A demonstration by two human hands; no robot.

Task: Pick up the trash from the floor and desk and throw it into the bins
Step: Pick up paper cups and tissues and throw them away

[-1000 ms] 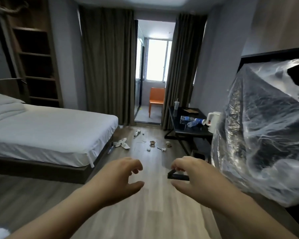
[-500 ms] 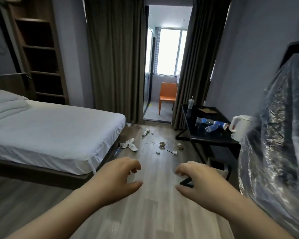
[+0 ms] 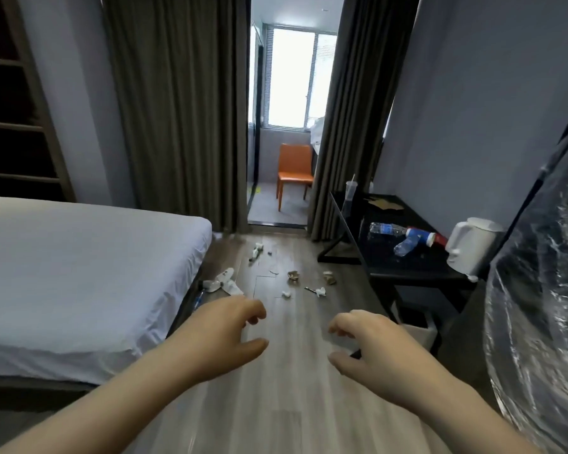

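Several scraps of trash lie on the wooden floor ahead: white crumpled paper (image 3: 226, 282) by the bed corner, a brown wrapper (image 3: 293, 276), another brown scrap (image 3: 329, 277) and small white bits (image 3: 320, 291). On the black desk (image 3: 407, 273) lie plastic bottles (image 3: 407, 245) and a clear cup with a straw (image 3: 350, 196). A white bin (image 3: 418, 332) stands under the desk, partly hidden by my right hand. My left hand (image 3: 223, 332) and my right hand (image 3: 371, 345) hang in front of me with loosely curled fingers, holding nothing, well short of the trash.
A white bed (image 3: 79, 273) fills the left side. A white kettle (image 3: 471, 247) stands on the desk's near end. A plastic-wrapped black object (image 3: 538, 306) bulges in at right. Beyond the curtains (image 3: 177, 109) an orange chair (image 3: 294, 173) stands by the window.
The view has advanced down the room toward the trash and desk. The plastic-wrapped object has slid to the right edge. Both hands keep the same loose pose.
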